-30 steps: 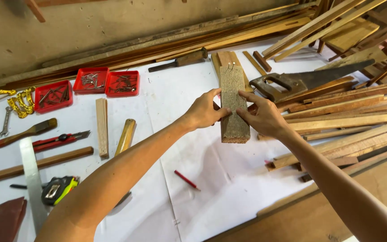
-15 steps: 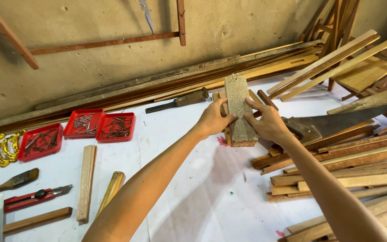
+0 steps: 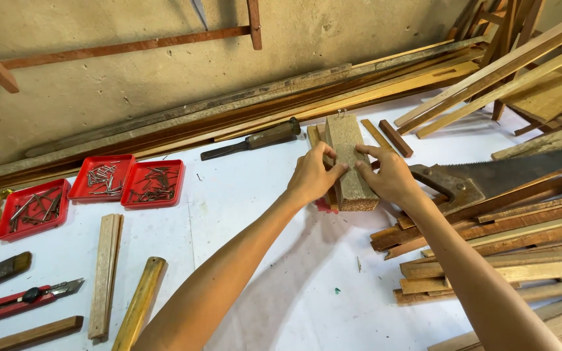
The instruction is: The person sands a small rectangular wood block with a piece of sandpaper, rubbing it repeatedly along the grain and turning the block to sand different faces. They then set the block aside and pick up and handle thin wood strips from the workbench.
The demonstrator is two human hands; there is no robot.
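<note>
While we look down through the head camera, we see the left hand (image 3: 312, 177) and the right hand (image 3: 388, 175) pinching a rough wooden block (image 3: 349, 162) between them, fingers pressed to its two long sides, the block held just above the white table (image 3: 255, 214) near the centre of the view. At nine o'clock from the block sit three red trays (image 3: 154, 184) of nails, at eleven o'clock a dark-handled chisel (image 3: 255, 140) lies along the wall-side slats, and at three o'clock a handsaw (image 3: 489, 179) rests on a stack of wooden strips (image 3: 521, 247). At eight o'clock, well apart, we find a brush (image 3: 1, 270) and a red utility knife (image 3: 24, 299).
</note>
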